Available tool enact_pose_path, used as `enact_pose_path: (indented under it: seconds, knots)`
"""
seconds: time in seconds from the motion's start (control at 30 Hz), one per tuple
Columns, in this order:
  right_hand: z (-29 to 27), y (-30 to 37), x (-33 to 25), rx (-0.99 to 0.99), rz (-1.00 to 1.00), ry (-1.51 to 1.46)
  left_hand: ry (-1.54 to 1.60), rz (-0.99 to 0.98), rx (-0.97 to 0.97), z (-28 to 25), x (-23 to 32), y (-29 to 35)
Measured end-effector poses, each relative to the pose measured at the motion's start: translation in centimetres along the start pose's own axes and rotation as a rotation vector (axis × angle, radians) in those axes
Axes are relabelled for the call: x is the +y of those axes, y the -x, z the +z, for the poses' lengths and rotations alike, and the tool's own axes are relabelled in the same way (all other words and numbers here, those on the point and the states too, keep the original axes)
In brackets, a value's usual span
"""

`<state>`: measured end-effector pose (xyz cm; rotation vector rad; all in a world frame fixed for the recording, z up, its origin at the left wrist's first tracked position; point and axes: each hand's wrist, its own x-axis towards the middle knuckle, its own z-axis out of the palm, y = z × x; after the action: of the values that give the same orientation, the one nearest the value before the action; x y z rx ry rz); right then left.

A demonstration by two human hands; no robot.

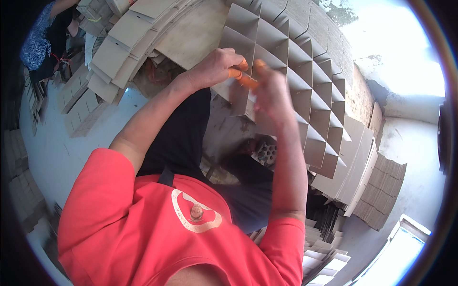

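Observation:
A grid of interlocked cardboard dividers (273,35) stands in front of me, its open cells running from the upper middle down to the right. At its near left corner, my left hand (222,64) has its fingers closed on a cardboard strip. Orange covers wrap some fingertips on both hands. My right hand (273,93) is at the same corner, close beside the left; motion smears it, and its grip on the cardboard is unclear. Below the hands, a loose-looking lower edge of a divider panel (243,107) hangs over my lap.
Stacked flat cardboard sheets (112,57) lie at the upper left, and more sheets (346,157) lean at the right beside a pile of slotted strips (381,188). Another person (38,43) is at the far upper left. A white wall (410,133) bounds the right side.

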<state>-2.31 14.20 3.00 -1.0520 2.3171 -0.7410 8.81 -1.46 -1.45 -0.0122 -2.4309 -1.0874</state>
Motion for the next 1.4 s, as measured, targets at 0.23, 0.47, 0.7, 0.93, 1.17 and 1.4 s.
enact_pose_path:
  seconds: [0.23, 0.47, 0.7, 0.93, 1.17, 1.4]
  knots:
    - [-9.9, -2.4, 16.2, 0.728, 0.278, 0.901, -0.24, 0.22, -0.062, -0.1, 1.9, -0.1]
    - [-9.1, 2.0, 11.3, 0.248, 0.036, 0.053, -0.408, 0.275, -0.043, 1.7, -0.4, -3.9]
    - [-1.4, 5.4, 7.6, 0.056, -0.046, 0.357, -0.228, 0.33, -0.285, 2.7, -3.8, -6.7]
    - [-6.0, 8.0, 3.5, 0.316, -0.066, 0.639, -0.568, 0.496, -0.384, -1.8, 3.6, -6.8]
    - [-8.6, 13.5, 2.3, 0.851, -0.504, 0.897, -1.053, 0.559, 0.24, -12.2, 5.7, -2.2]
    - [-8.8, 18.9, 15.3, 0.761, -0.053, 1.02, -1.459, -0.184, 0.236, -17.3, -11.1, 0.1]
